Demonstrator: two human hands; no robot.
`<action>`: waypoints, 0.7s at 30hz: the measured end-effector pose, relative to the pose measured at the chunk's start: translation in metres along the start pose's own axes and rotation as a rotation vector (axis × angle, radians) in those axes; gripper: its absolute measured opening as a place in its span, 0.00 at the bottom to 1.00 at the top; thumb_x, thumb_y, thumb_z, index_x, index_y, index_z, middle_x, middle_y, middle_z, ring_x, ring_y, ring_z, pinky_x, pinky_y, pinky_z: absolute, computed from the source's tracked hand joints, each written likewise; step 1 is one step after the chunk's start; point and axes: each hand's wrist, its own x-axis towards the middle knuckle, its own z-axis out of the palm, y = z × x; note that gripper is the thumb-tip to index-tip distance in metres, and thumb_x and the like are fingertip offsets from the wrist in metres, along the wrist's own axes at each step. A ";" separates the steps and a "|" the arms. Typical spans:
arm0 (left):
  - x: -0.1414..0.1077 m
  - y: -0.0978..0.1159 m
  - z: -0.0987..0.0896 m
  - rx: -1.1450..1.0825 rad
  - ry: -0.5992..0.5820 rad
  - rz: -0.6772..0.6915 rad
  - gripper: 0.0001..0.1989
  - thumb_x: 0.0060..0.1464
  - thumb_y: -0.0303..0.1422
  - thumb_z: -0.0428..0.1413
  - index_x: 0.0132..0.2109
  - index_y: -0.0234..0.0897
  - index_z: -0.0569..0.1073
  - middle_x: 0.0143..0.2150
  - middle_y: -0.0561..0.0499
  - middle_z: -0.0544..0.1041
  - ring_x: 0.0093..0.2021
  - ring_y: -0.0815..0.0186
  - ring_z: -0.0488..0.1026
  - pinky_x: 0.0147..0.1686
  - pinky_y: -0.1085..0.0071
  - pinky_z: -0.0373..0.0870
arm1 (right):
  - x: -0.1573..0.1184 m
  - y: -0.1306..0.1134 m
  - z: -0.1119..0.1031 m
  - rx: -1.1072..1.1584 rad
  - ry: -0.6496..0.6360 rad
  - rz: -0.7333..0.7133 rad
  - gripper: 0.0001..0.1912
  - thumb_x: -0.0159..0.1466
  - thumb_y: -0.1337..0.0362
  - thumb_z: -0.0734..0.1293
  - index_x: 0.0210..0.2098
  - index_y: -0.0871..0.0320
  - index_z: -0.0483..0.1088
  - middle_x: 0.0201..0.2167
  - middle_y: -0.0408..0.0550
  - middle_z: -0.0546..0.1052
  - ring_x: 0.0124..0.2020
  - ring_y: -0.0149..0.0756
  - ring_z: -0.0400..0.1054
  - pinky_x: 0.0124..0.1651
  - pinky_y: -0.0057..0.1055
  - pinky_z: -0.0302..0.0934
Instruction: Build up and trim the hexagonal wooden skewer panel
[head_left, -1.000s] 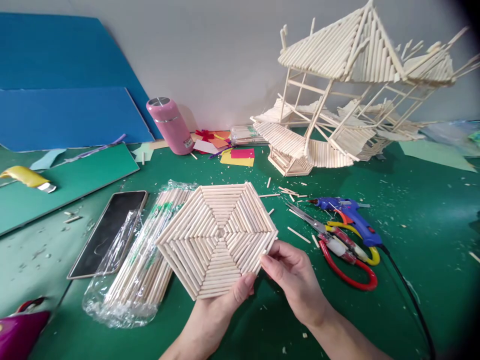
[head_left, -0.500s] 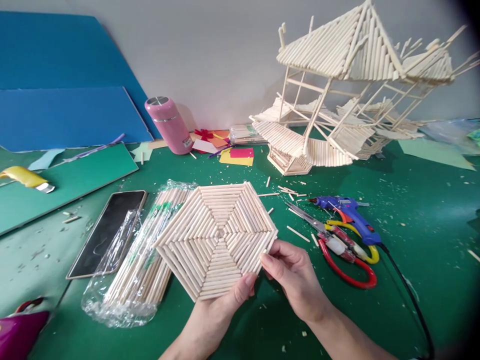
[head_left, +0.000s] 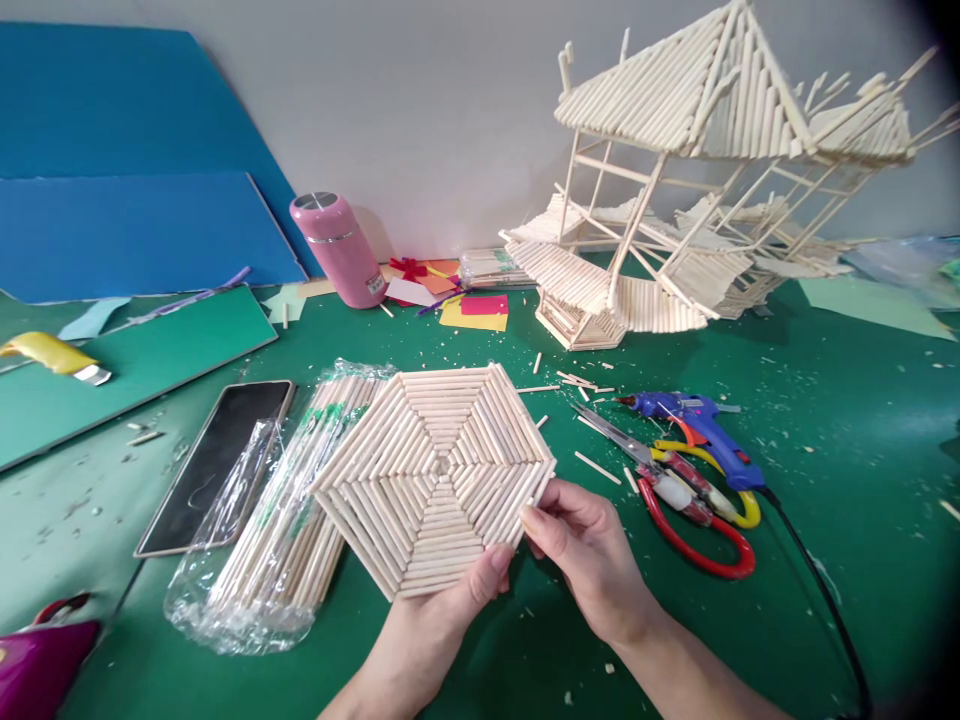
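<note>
Between my hands is a hexagonal panel (head_left: 441,470) of pale wooden sticks, laid in six-sided rings around its centre and tilted up towards me. My left hand (head_left: 442,620) grips its lower edge, thumb on the front face and fingers hidden behind. At the lower right edge, my right hand (head_left: 585,550) pinches the panel between thumb and fingers. Left of the panel, partly covered by it, lies a clear plastic bag of wooden sticks (head_left: 292,510). A blue glue gun (head_left: 697,425) and scissors (head_left: 675,490) with red and yellow handles rest to the right.
A stick-built pavilion model (head_left: 675,200) stands at the back right. A pink flask (head_left: 339,250) is near the wall beside coloured paper (head_left: 474,315). On the left are a phone (head_left: 217,470), a yellow utility knife (head_left: 56,355) and a green board (head_left: 142,370). Stick offcuts litter the table.
</note>
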 end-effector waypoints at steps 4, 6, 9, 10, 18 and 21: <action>0.003 0.000 0.000 -0.062 -0.050 -0.009 0.10 0.53 0.36 0.55 0.27 0.35 0.68 0.25 0.53 0.66 0.27 0.69 0.63 0.29 0.73 0.63 | 0.000 0.002 -0.001 0.089 -0.060 0.029 0.10 0.58 0.58 0.66 0.26 0.58 0.70 0.19 0.39 0.66 0.20 0.27 0.58 0.25 0.27 0.55; 0.005 0.001 0.001 -0.117 -0.042 -0.022 0.10 0.52 0.36 0.56 0.28 0.35 0.68 0.25 0.53 0.65 0.27 0.70 0.62 0.28 0.74 0.62 | 0.000 0.002 -0.002 0.113 -0.080 0.034 0.10 0.59 0.58 0.65 0.27 0.58 0.70 0.20 0.40 0.67 0.19 0.27 0.58 0.26 0.27 0.56; 0.005 0.004 0.004 -0.120 -0.034 -0.023 0.10 0.51 0.36 0.57 0.27 0.35 0.68 0.25 0.53 0.66 0.26 0.70 0.62 0.27 0.74 0.62 | 0.000 0.004 -0.003 0.119 -0.076 0.043 0.10 0.60 0.58 0.65 0.27 0.58 0.71 0.20 0.40 0.66 0.18 0.27 0.57 0.25 0.28 0.55; 0.004 0.005 0.005 -0.096 -0.022 -0.017 0.11 0.50 0.37 0.57 0.26 0.35 0.69 0.24 0.53 0.66 0.26 0.69 0.62 0.27 0.73 0.63 | 0.000 0.004 -0.003 0.101 -0.059 0.038 0.10 0.59 0.59 0.65 0.27 0.58 0.71 0.20 0.40 0.65 0.19 0.27 0.56 0.25 0.27 0.54; -0.002 0.007 0.008 -0.184 0.156 -0.006 0.11 0.39 0.40 0.64 0.29 0.38 0.76 0.27 0.50 0.75 0.34 0.61 0.72 0.39 0.67 0.70 | 0.000 0.016 -0.008 0.054 0.055 -0.025 0.10 0.60 0.61 0.65 0.25 0.58 0.69 0.19 0.39 0.63 0.22 0.27 0.52 0.26 0.26 0.50; 0.005 0.011 0.009 -0.446 0.208 -0.062 0.19 0.44 0.42 0.61 0.43 0.38 0.75 0.37 0.48 0.78 0.40 0.57 0.74 0.43 0.64 0.71 | -0.001 0.020 -0.007 0.055 0.105 -0.021 0.10 0.59 0.59 0.66 0.25 0.59 0.69 0.19 0.39 0.62 0.23 0.27 0.51 0.26 0.27 0.49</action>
